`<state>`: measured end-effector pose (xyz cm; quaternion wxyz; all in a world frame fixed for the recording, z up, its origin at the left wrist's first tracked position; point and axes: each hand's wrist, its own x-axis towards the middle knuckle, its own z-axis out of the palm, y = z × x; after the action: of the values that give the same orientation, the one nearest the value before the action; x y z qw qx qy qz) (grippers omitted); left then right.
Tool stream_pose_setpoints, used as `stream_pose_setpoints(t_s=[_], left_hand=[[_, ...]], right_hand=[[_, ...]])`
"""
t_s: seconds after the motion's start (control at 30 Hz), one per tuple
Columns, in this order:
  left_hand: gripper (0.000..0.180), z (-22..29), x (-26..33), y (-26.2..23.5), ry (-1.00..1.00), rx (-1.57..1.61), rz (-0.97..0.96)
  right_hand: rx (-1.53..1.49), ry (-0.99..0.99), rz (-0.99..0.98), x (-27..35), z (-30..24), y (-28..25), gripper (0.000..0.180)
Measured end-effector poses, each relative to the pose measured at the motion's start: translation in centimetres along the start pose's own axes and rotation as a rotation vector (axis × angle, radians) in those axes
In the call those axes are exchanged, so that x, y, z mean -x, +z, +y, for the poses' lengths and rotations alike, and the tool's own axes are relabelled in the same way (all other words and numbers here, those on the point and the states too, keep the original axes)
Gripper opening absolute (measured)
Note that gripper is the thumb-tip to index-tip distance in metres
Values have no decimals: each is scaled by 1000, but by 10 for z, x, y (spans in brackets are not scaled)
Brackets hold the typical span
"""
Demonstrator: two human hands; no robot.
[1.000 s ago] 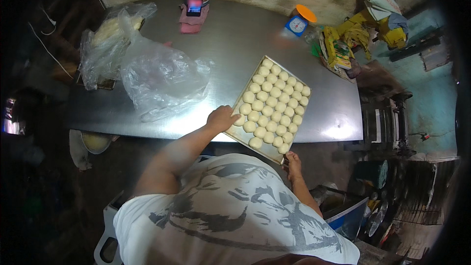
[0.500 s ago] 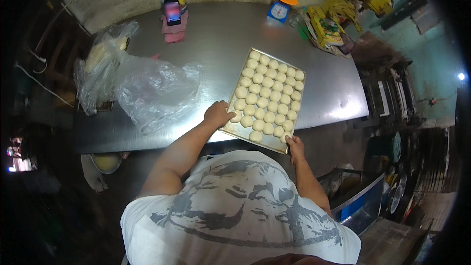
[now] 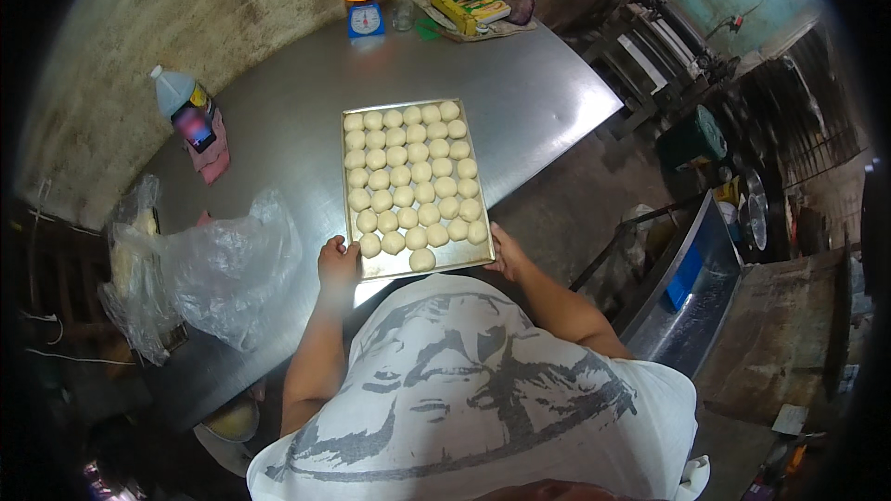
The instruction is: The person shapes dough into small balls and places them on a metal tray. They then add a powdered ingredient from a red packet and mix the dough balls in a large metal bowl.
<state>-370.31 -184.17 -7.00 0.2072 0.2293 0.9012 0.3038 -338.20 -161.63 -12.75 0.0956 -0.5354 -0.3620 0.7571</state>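
Observation:
A shallow metal baking tray (image 3: pixel 469 181) lies across the front part of the steel table, close to my body. Rows of round pale dough balls (image 3: pixel 399 175) fill most of it, with one ball (image 3: pixel 422 260) alone in the row nearest me. My left hand (image 3: pixel 339 260) grips the tray's near left corner, its fingers closed on the rim. At the near right corner my right hand (image 3: pixel 504 253) is closed on the tray's edge, the fingers partly hidden beneath it.
Clear plastic bags (image 3: pixel 232 260) lie on the steel table (image 3: pixel 269 111) to the left. A plastic jug (image 3: pixel 176 91) stands behind a phone (image 3: pixel 193 128) on a pink cloth (image 3: pixel 212 160). A blue scale with orange pan (image 3: pixel 366 19) and yellow packages (image 3: pixel 464 5) sit at the back. A metal trough (image 3: pixel 682 288) is at right.
My body and view have turned to the right. The tray has swung with me, now squarer to my body, and both hands have kept hold of it.

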Motion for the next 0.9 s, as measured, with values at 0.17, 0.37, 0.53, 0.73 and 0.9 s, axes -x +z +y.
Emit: stream_pose_setpoints(t_s=[0.17,0.37,0.53,0.73,0.9], left_hand=[[47,9,-10,-3,-72,157,22],[60,2,-35,7,80,-47,-68],[76,-3,-36,-3,-125,38,-186],[81,-18,-23,-41,-200,403,-353],[88,7,1,-39,-252,769,-471]], right_hand=[[-111,47,151,0,3,-30,64],[-270,-107,-64,-13,-14,5,64],[-139,-97,101,16,-63,53,59],[-37,-177,127,66,-60,87,75],[-76,-181,233,75,-44,81,78]])
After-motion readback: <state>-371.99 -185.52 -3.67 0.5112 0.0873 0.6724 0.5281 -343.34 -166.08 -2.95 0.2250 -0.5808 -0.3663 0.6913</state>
